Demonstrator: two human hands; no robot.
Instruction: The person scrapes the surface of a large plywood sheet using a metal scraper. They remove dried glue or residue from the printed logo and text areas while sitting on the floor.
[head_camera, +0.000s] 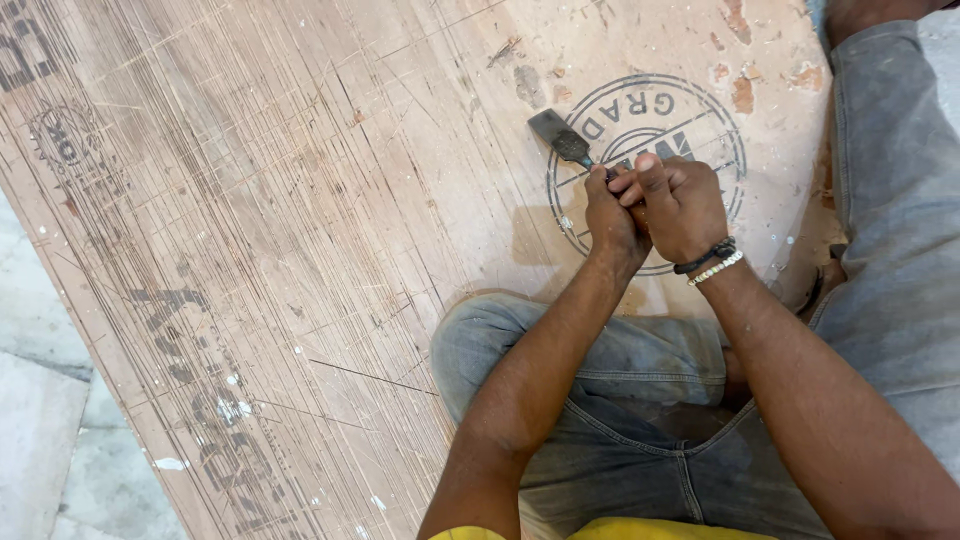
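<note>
Two bare forearms reach away from the camera over a bent knee (560, 350) in grey jeans, seen from above. Both hands meet on a chisel (562, 140) lying far right on a large scratched plywood sheet (300, 250). Left hand (612, 215) and right hand (685, 205) are each closed in a tight grip around the chisel's handle, which they hide, the right thumb pressing on top. Only the dark flat blade shows, pointing far and left, its edge seemingly touching the sheet beside a round inked stamp (700, 110). Beaded bracelets (712, 262) circle the right wrist. Judging by the doubled grip, the blade is being pressed or scraped along the surface; the next push seems to need a low, steady angle.
</note>
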